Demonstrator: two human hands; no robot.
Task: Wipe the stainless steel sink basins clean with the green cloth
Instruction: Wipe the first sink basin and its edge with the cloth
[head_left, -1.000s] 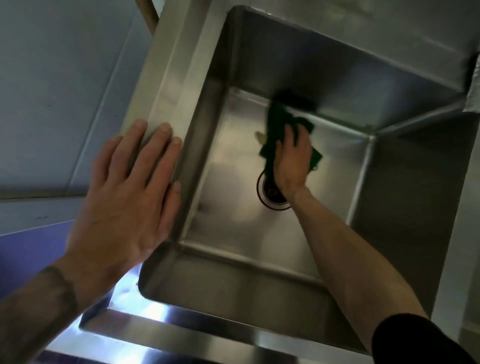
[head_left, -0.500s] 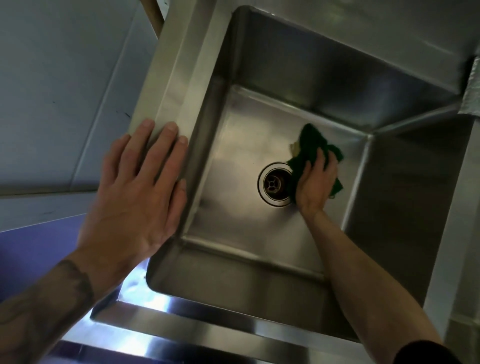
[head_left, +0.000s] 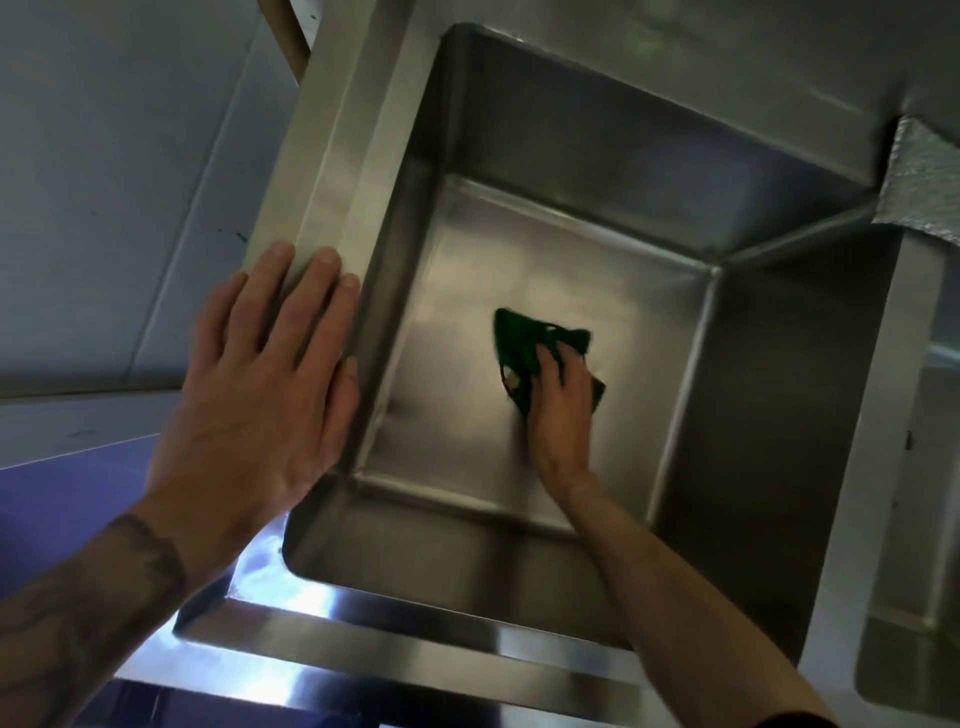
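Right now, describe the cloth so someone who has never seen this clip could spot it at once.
Find the large stainless steel sink basin filling the middle of the view. On its flat floor, near the centre, the right hand holds down a crumpled green cloth. It is the only dark green, soft thing among bare grey metal.

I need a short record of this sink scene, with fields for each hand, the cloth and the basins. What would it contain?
left hand: flat, fingers straight, resting on the left rim of the sink
right hand: down inside the basin, on top of the green cloth; blurred, so the finger curl is unclear
green cloth: bunched, on the basin floor near its middle, partly under the right hand
basin: bare steel floor and walls; drain not in sight
second basin: partly in view at the right edge
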